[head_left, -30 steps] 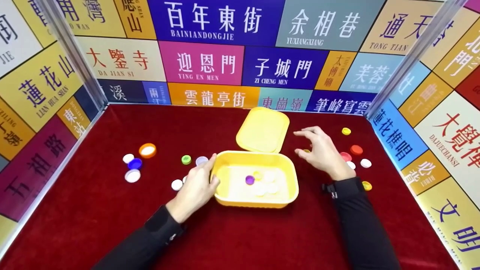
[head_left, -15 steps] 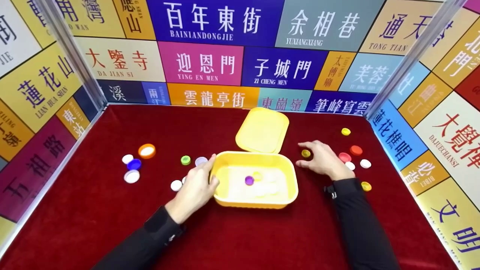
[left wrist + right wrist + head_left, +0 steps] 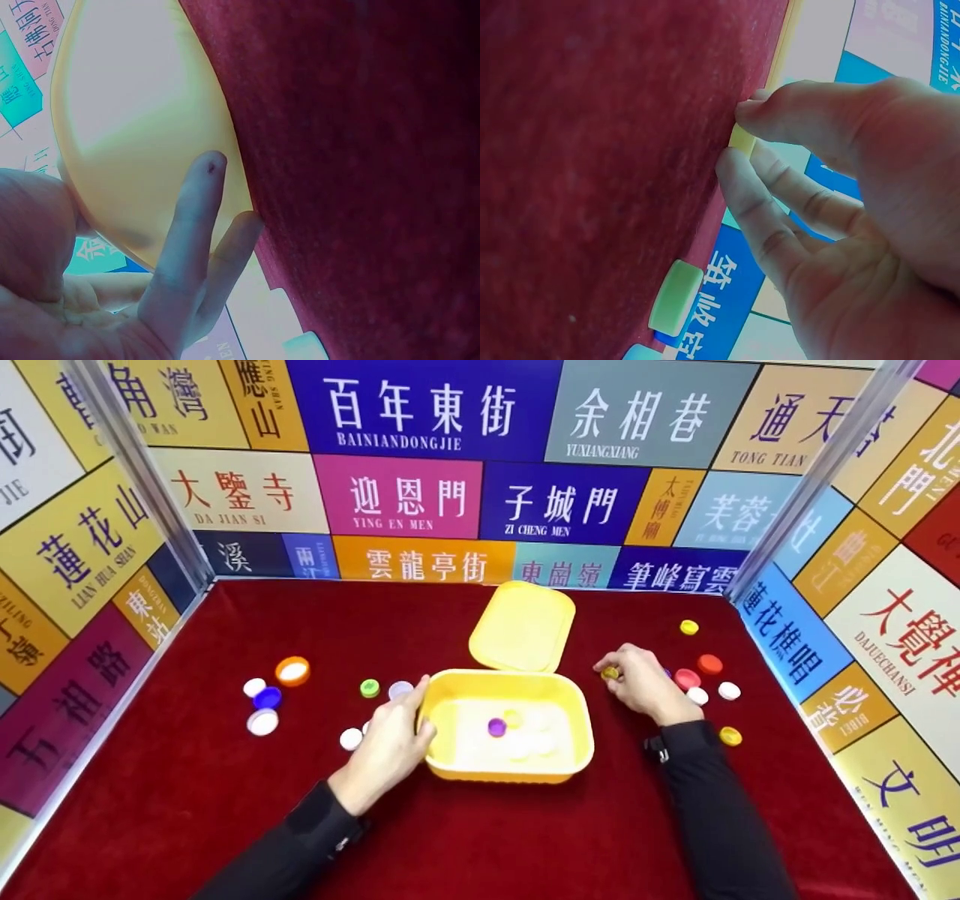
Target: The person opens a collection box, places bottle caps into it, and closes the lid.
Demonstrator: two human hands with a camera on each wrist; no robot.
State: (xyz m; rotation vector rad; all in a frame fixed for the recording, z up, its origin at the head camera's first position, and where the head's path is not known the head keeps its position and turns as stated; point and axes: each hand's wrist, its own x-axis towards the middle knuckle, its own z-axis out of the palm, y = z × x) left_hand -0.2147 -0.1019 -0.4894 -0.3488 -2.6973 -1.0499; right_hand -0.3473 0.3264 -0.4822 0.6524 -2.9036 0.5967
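My left hand (image 3: 390, 746) grips the left side of an open yellow plastic box (image 3: 510, 774), thumb over the rim. Fingers (image 3: 196, 225) lie against the box's outer wall in the left wrist view. Inside the box sit a purple bottle cap (image 3: 496, 727) and several paler caps, washed out by glare. To the right of the box, my right hand (image 3: 645, 682) pinches a yellow bottle cap (image 3: 610, 673) at the cloth between thumb and fingertips. The right wrist view shows that same yellow cap (image 3: 742, 139) partly covered by the fingers.
Behind the box lies its yellow lid (image 3: 523, 626). More caps are scattered right, among them a red cap (image 3: 709, 664) and a yellow one (image 3: 730, 736). Toward the left are a green cap (image 3: 369, 688), a blue cap (image 3: 267, 698) and an orange-rimmed cap (image 3: 292, 670). Printed panels surround the red cloth.
My right hand has come down to the yellow cap, and its spread fingers have closed to a pinch on it. The left hand keeps its hold on the box.
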